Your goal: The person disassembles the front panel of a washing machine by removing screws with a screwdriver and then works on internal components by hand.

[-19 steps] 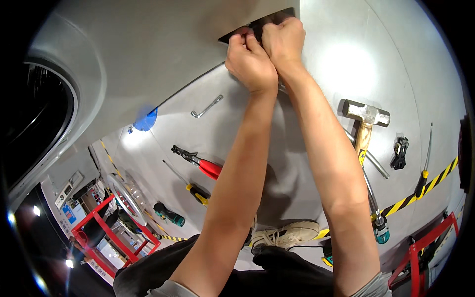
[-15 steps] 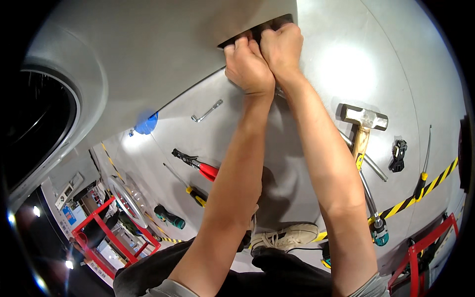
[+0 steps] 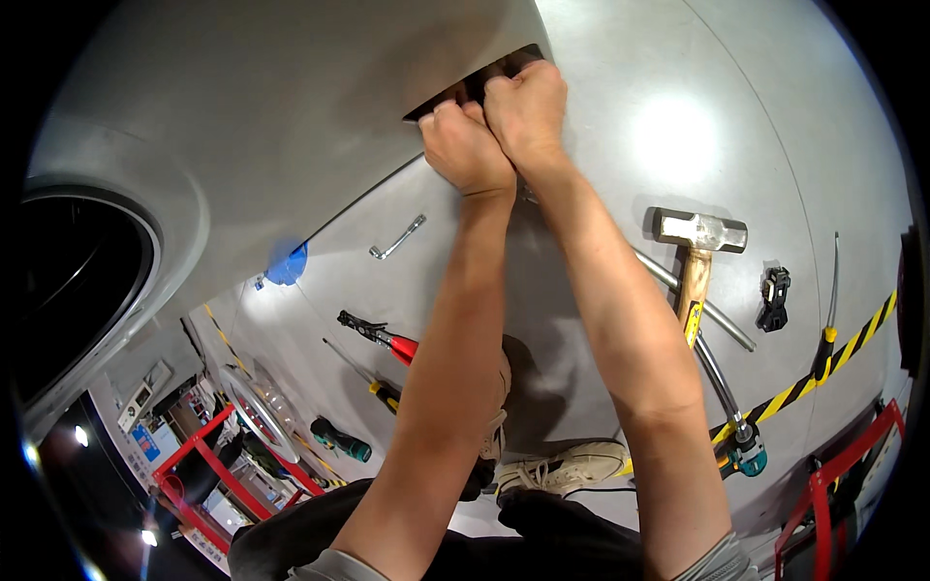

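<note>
Both my hands are at a dark slot (image 3: 459, 95) low in a large grey housing (image 3: 271, 107), its fingers-side inside. My left hand (image 3: 469, 150) is closed, knuckles up against the slot's nearer end, fingertips hidden within. Pressed alongside it, my right hand (image 3: 528, 108) is likewise curled at the slot's far end. What the fingers grip in there cannot be seen. A small angled socket wrench (image 3: 398, 237) lies on the floor left of my left wrist. To the right of my right forearm rests a hammer (image 3: 699, 232) with a wooden handle.
The housing has a round dark opening (image 3: 77, 271). On the floor are red-handled pliers (image 3: 378, 334), screwdrivers (image 3: 384, 392) (image 3: 828, 329), a black clip-like part (image 3: 773, 298), a metal tube (image 3: 728, 324) and a teal power tool (image 3: 746, 450). Yellow-black tape (image 3: 790, 395) and red frames (image 3: 823, 474) border the area.
The whole view has shifted, so slot and hands appear lower and farther left. Both hands keep their closed pose at the slot. Nothing on the floor has visibly been moved.
</note>
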{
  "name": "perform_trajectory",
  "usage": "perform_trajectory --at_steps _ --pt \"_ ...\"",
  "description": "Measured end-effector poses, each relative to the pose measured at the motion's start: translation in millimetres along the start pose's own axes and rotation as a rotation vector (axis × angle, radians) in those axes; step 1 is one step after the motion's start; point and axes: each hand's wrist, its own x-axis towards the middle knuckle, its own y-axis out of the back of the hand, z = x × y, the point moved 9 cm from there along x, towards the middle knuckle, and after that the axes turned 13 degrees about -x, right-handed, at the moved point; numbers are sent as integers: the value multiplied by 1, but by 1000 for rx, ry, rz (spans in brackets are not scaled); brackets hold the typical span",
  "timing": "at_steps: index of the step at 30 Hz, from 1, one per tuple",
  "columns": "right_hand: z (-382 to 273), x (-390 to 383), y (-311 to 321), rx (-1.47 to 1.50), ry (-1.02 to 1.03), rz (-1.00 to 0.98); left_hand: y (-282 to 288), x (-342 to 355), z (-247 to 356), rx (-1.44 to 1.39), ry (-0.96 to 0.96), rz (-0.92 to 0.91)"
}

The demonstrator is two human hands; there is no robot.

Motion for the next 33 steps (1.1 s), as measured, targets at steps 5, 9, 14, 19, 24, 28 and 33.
perform_trajectory --at_steps 5,9,14,19,24,28,33 --pt "-2 -1 2 -24 -8 -14 0 -1 2 -25 -54 4" --pt "3 1 -1 13 -48 -42 1 -2 8 -120 -96 38" --pt "5 1 -5 15 -81 -87 0 -2 -11 -438 91 37" --pt "14 3 -12 70 -102 -92 0 -5 0 -295 136 17" --pt "13 5 -12 21 -70 -52 2 0 29 6 -115 -54" --pt "10 3 -10 55 -55 -30 2 3 25 16 -110 -65" --pt "15 4 -12 30 -104 -39 -1 5 26 -15 -70 -101"
